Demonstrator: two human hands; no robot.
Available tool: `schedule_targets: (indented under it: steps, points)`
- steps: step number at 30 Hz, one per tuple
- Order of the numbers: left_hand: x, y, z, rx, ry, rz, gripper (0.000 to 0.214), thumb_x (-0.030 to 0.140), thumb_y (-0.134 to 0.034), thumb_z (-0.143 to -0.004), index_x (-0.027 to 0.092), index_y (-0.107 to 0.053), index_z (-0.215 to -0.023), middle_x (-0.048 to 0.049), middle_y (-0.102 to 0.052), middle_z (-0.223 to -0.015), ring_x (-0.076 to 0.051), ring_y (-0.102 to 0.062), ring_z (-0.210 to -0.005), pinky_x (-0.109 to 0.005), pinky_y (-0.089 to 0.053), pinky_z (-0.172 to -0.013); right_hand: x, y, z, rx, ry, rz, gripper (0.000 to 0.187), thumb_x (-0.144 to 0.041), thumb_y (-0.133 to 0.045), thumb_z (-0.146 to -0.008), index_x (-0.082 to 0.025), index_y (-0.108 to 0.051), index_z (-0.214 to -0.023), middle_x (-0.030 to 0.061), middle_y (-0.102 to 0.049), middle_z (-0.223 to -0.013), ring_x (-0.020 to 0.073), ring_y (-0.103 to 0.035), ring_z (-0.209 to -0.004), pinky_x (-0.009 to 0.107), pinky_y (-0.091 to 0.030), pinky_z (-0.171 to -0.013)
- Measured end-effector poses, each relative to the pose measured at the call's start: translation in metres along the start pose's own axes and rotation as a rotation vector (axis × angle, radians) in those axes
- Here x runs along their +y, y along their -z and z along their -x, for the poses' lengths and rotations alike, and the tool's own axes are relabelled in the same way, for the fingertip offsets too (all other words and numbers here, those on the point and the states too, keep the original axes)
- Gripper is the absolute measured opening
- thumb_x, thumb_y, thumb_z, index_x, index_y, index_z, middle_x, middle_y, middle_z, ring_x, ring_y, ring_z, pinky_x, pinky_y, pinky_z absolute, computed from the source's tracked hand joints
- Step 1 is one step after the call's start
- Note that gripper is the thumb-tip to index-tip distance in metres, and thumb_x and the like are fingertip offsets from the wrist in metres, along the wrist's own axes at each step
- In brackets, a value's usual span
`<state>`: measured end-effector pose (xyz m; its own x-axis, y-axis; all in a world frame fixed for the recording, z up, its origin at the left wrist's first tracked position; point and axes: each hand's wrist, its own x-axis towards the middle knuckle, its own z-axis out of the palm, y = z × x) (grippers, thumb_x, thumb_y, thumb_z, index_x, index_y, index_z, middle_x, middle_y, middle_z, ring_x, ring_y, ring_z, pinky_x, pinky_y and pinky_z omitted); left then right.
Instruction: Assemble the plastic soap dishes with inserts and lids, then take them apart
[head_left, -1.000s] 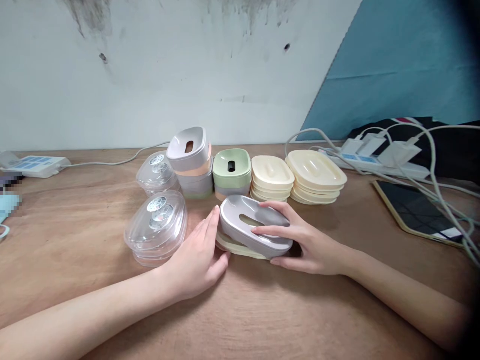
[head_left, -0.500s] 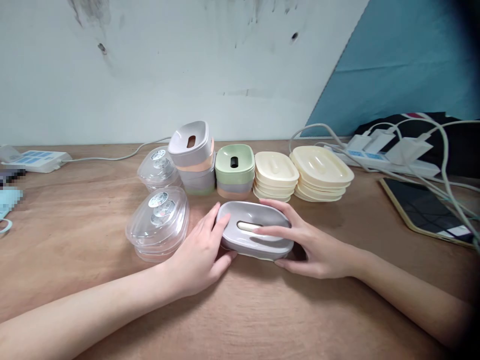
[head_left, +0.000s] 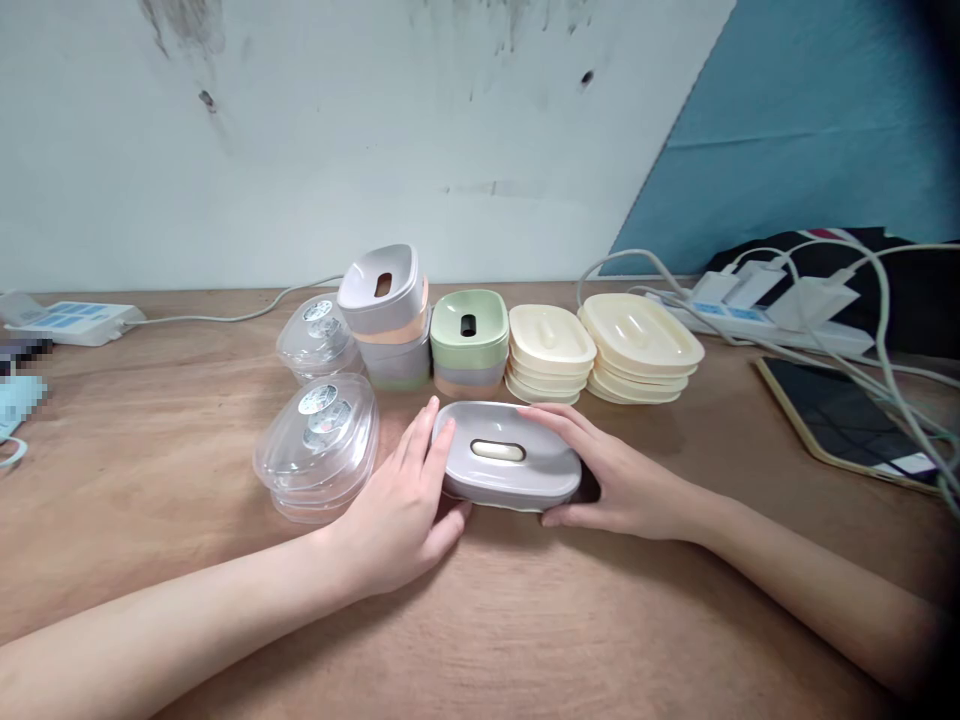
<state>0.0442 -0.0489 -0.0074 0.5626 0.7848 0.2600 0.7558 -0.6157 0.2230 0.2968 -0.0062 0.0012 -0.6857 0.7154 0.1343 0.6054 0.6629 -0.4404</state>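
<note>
A grey oval soap dish (head_left: 517, 474) lies on the wooden table in front of me, and a cream part shows through the slot in its middle. At its left end, my left hand (head_left: 405, 500) presses with fingers along the rim and the thumb low at the front. My right hand (head_left: 615, 475) grips the other end, fingers over the far rim and thumb at the near lower edge. Just behind stand a stack of green, grey and orange slotted dishes (head_left: 470, 350) and a taller leaning stack topped in grey (head_left: 375, 270).
Clear lids sit in a near stack (head_left: 315, 460) and a far stack (head_left: 311, 335) on the left. Cream trays form two piles (head_left: 551, 335) (head_left: 641, 330) at the back. A tablet (head_left: 855, 420), cables and a power strip (head_left: 787, 325) are on the right; another power strip (head_left: 82, 322) is far left.
My right index finger has moved from over the slot to the far rim of the soap dish, leaving the slot uncovered. The left hand has hardly moved.
</note>
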Motion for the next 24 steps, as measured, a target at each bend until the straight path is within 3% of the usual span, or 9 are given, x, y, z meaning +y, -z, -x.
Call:
schedule_targets:
  steps: [5,7,9,11,14,16,19,24]
  points:
    - [0.012,0.032,-0.001,0.187,-0.240,-0.208,0.057,0.021,-0.047,-0.083,-0.002,-0.027,-0.131,-0.0289,-0.021,-0.139,-0.039,-0.020,-0.132,-0.050,-0.032,-0.103,0.002,-0.001,0.001,-0.002,0.021,0.003,0.085,-0.047,-0.064,-0.072,-0.030,-0.016,-0.139,0.0108,-0.032,-0.138,0.0296,-0.040,-0.124,0.043,-0.040,-0.098]
    - [0.012,0.053,-0.003,0.251,-0.177,-0.294,0.045,0.023,-0.045,-0.085,0.001,-0.040,-0.124,-0.0242,-0.037,-0.128,-0.036,-0.033,-0.125,-0.048,-0.035,-0.101,0.003,-0.001,0.001,-0.006,0.016,0.005,0.084,-0.048,-0.064,-0.072,-0.030,-0.017,-0.139,0.0106,-0.032,-0.138,0.0298,-0.040,-0.123,0.042,-0.041,-0.097]
    - [0.005,0.070,-0.004,0.256,-0.019,-0.435,0.045,0.028,-0.044,-0.086,-0.001,-0.045,-0.120,-0.0240,-0.045,-0.117,-0.037,-0.043,-0.114,-0.049,-0.042,-0.093,0.003,-0.001,0.001,-0.015,-0.005,0.019,0.083,-0.049,-0.063,-0.072,-0.031,-0.018,-0.139,0.0105,-0.031,-0.139,0.0301,-0.041,-0.123,0.042,-0.041,-0.097]
    - [-0.004,0.081,-0.005,0.180,0.157,-0.589,0.054,0.037,-0.046,-0.085,-0.005,-0.045,-0.119,-0.0260,-0.048,-0.111,-0.039,-0.050,-0.103,-0.049,-0.048,-0.080,0.002,-0.001,0.001,-0.031,-0.023,0.037,0.082,-0.050,-0.063,-0.072,-0.031,-0.018,-0.138,0.0106,-0.030,-0.139,0.0300,-0.041,-0.122,0.042,-0.041,-0.096]
    - [-0.014,0.083,-0.006,-0.090,0.371,-0.706,0.055,0.043,-0.043,-0.085,-0.004,-0.050,-0.113,-0.0236,-0.053,-0.099,-0.036,-0.057,-0.083,-0.043,-0.051,-0.060,0.002,-0.001,0.001,-0.047,-0.023,0.053,0.081,-0.051,-0.062,-0.073,-0.031,-0.017,-0.138,0.0104,-0.029,-0.139,0.0295,-0.041,-0.123,0.042,-0.041,-0.097]
    - [-0.016,0.081,-0.007,-0.240,0.441,-0.709,0.050,0.043,-0.040,-0.087,-0.001,-0.055,-0.105,-0.0206,-0.054,-0.093,-0.034,-0.058,-0.077,-0.040,-0.050,-0.054,0.002,0.000,0.002,-0.043,-0.015,0.055,0.081,-0.051,-0.061,-0.073,-0.032,-0.017,-0.138,0.0099,-0.029,-0.140,0.0293,-0.041,-0.122,0.041,-0.041,-0.097]
    - [-0.015,0.080,-0.009,-0.302,0.473,-0.680,0.050,0.045,-0.036,-0.089,0.002,-0.055,-0.107,-0.0205,-0.054,-0.098,-0.035,-0.059,-0.081,-0.039,-0.050,-0.054,0.002,0.000,0.002,-0.037,-0.018,0.058,0.080,-0.051,-0.061,-0.073,-0.032,-0.018,-0.138,0.0096,-0.030,-0.139,0.0290,-0.041,-0.122,0.041,-0.041,-0.097]
    - [-0.025,0.090,-0.006,-0.374,0.574,-0.536,0.065,0.059,-0.027,-0.086,0.018,-0.037,-0.135,-0.0192,-0.053,-0.109,-0.037,-0.062,-0.078,-0.047,-0.049,-0.060,0.001,0.001,0.002,-0.043,-0.020,0.061,0.080,-0.051,-0.061,-0.073,-0.032,-0.017,-0.138,0.0094,-0.029,-0.140,0.0283,-0.042,-0.122,0.040,-0.042,-0.096]
